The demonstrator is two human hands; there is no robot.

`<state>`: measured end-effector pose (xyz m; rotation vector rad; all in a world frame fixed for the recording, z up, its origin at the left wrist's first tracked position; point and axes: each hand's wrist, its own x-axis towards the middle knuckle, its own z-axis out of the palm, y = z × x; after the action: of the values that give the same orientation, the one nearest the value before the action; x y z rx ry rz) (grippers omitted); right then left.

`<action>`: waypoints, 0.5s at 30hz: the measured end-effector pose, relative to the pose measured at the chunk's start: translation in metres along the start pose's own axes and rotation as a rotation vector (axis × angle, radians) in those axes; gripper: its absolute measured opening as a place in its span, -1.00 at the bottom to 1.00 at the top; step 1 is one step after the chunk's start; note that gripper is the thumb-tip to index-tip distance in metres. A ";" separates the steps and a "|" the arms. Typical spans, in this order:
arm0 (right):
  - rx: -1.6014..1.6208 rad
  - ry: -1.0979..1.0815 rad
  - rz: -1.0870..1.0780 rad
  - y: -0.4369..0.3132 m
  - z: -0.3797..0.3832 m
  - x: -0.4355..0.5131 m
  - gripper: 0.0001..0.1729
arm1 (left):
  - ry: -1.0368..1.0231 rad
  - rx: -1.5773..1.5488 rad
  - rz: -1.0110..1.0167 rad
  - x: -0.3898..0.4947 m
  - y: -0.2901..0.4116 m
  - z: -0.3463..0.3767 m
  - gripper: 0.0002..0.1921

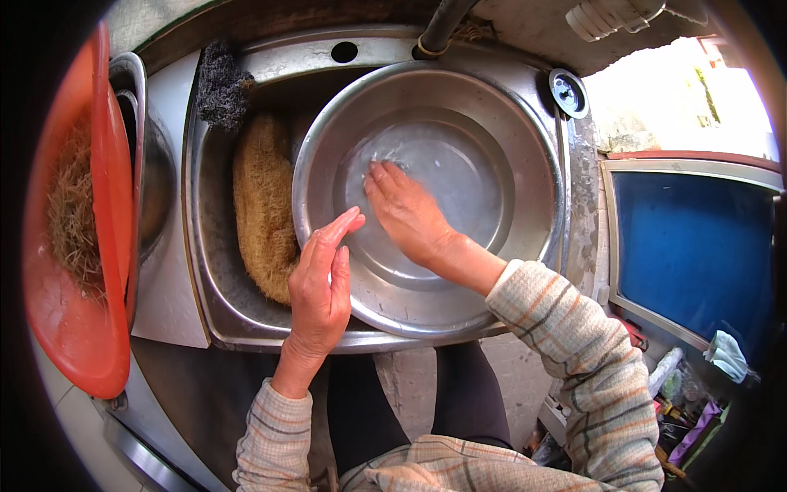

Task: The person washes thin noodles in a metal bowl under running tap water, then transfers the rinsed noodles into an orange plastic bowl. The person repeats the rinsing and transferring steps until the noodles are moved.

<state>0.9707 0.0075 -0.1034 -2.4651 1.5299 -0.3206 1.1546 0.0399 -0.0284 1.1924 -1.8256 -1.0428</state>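
A wide stainless steel basin [529,184] of water rests over the right part of a metal sink [212,258]. My right hand [409,212] reaches into it, palm down and fingers straight, and its fingertips stir the water surface [455,166]. I see nothing held there, though the palm is hidden. Above the basin's left rim my left hand [323,280] is raised, fingers stretched out and thumb apart, with nothing in it. Beside that hand a long tan fibrous loofah [261,209] lies in the sink, partly covered by the hand and basin.
A dark mesh scrubber [222,86] sits on the sink's back left corner. An orange plastic basin [67,320] holding dry fibres [77,209] stands at the left. A drain strainer [569,92] lies at the back right. A dark pipe [446,27] rises behind the basin.
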 end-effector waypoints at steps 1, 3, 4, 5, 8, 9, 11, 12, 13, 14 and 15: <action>0.026 -0.025 -0.020 -0.003 0.000 -0.004 -0.48 | -0.002 0.005 0.006 0.000 0.000 0.000 -0.57; 0.056 -0.057 -0.058 -0.010 -0.003 -0.012 -0.48 | -0.007 0.005 -0.003 0.000 -0.001 0.000 -0.57; 0.059 -0.065 -0.078 -0.012 -0.006 -0.017 -0.47 | -0.007 0.008 0.005 0.000 -0.001 0.000 -0.57; 0.059 -0.098 -0.087 -0.014 -0.009 -0.022 -0.46 | -0.010 0.008 0.005 0.000 -0.001 0.000 -0.57; 0.080 -0.175 -0.109 -0.017 -0.019 -0.038 -0.47 | -0.009 0.003 0.008 0.001 -0.002 0.001 -0.57; 0.061 -0.189 -0.124 -0.017 -0.022 -0.043 -0.49 | -0.008 -0.004 0.008 0.001 -0.002 0.001 -0.57; 0.037 -0.182 -0.163 -0.016 -0.026 -0.054 -0.53 | -0.013 0.013 0.011 0.000 -0.002 0.002 -0.56; 0.060 -0.184 -0.155 -0.017 -0.028 -0.059 -0.54 | -0.017 0.013 0.011 0.000 -0.003 0.002 -0.56; 0.087 -0.182 -0.146 -0.018 -0.029 -0.063 -0.54 | -0.016 0.021 0.013 0.000 -0.003 0.002 -0.56; 0.119 -0.189 -0.131 -0.019 -0.030 -0.068 -0.55 | -0.017 0.021 0.012 0.000 -0.003 0.002 -0.56; 0.133 -0.209 -0.127 -0.019 -0.032 -0.072 -0.55 | -0.017 0.015 0.008 0.000 -0.004 0.002 -0.56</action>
<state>0.9461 0.0782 -0.0721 -2.4101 1.2323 -0.1734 1.1540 0.0393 -0.0326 1.1877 -1.8530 -1.0399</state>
